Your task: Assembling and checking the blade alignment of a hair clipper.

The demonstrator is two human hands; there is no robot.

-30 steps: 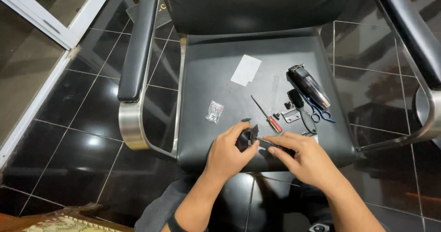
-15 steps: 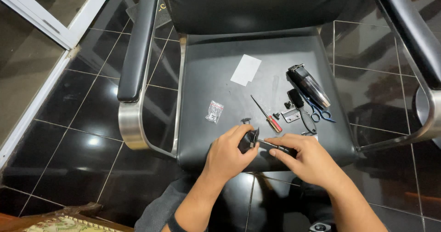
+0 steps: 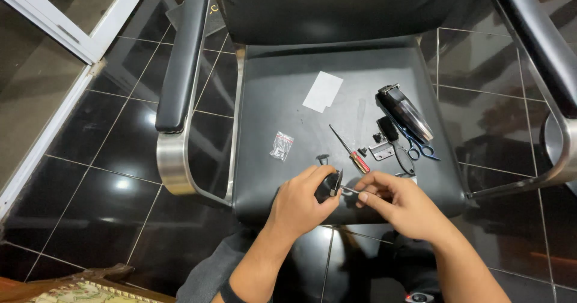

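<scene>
Both hands grip black part at seat's front edge — open room behind.

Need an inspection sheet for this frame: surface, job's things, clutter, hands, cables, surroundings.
Surface: black chair seat, things lie spread over its right half.
Job's things: small black part in left hand; thin metal tool in right hand, its tip at the part.
Clutter: red-handled screwdriver, white card, small clear bag, hair clipper, blue scissors, metal plate.
Hands: left hand and right hand, both over the seat's front edge.
Cables: nothing seen.
Surroundings: glossy black tile floor, chrome armrest.
</scene>
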